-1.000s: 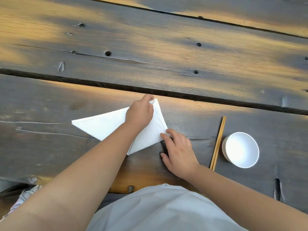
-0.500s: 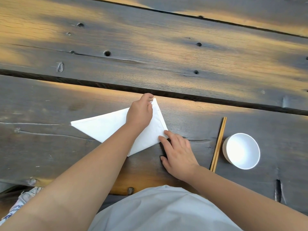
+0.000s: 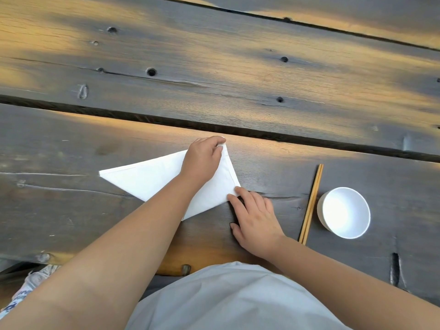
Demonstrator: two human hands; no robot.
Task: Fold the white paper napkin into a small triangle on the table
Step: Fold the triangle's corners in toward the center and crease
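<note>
The white paper napkin (image 3: 152, 178) lies flat on the dark wooden table (image 3: 238, 86), folded into a wide triangle with one tip pointing left. My left hand (image 3: 202, 160) rests on the napkin's far corner, its fingertips pinching that tip. My right hand (image 3: 254, 217) lies flat on the table, fingers spread, with the fingertips pressing the napkin's right corner. My left forearm hides part of the napkin's near edge.
A pair of wooden chopsticks (image 3: 310, 203) lies to the right of my right hand. A white bowl (image 3: 344, 211) stands just beyond them. A dark gap between planks (image 3: 95, 110) runs across the table behind the napkin. The table's near edge is below my arms.
My right hand's fingertips have slid a little farther along the napkin's right edge toward its corner. My left hand stays on the far tip.
</note>
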